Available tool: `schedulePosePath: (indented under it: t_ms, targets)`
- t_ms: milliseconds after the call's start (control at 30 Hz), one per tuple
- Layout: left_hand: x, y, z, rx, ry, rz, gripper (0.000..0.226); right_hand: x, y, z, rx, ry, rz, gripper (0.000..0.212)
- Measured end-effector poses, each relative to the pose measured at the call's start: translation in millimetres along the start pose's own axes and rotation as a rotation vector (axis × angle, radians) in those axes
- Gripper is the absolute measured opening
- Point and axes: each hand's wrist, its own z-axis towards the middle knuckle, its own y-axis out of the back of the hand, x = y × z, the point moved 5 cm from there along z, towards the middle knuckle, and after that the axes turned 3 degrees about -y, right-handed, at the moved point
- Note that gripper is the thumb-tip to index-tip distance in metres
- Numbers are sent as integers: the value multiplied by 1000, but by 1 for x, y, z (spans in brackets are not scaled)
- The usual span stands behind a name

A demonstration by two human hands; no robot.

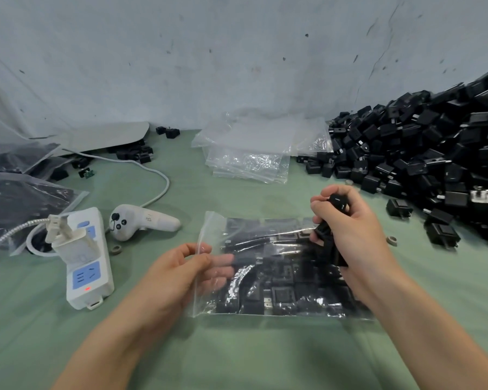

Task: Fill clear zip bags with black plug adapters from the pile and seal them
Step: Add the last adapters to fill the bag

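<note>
Clear zip bag (265, 277) lies flat on the green table cover (237, 347) in front of the person, partly filled with a layer of black plug adapters (282, 294). Its mouth faces left. The left hand (178, 271) pinches the edge of that mouth, thumb on top, with fingers showing through the plastic inside. The right hand (350, 220) is curled tight round a handful of adapters (335, 202), held over the bag's far right corner. The two hands are well apart.

The pile (420, 153) of loose adapters fills the right side against the wall, with a stack of empty bags (251, 153) just beside it. To the left sit a white power strip (88, 266) with blue socket faces and a lit red lamp, and a white controller (141, 223) whose small dark marking is too blurred to read.
</note>
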Motion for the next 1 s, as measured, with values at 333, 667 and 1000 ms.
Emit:
schedulePosePath:
  t_ms: [333,667,1000]
  targets:
    - [0,-13,4,105,132,-166,19,-8,-10,-4,44,-241,252,20]
    - [-51,12,2,-334,-490,500,11,-2,-31,-15,255,-102,-159,43]
    - [-32,-50,-14,45,-346,324,32,8,-70,-44,292,537,-853,54]
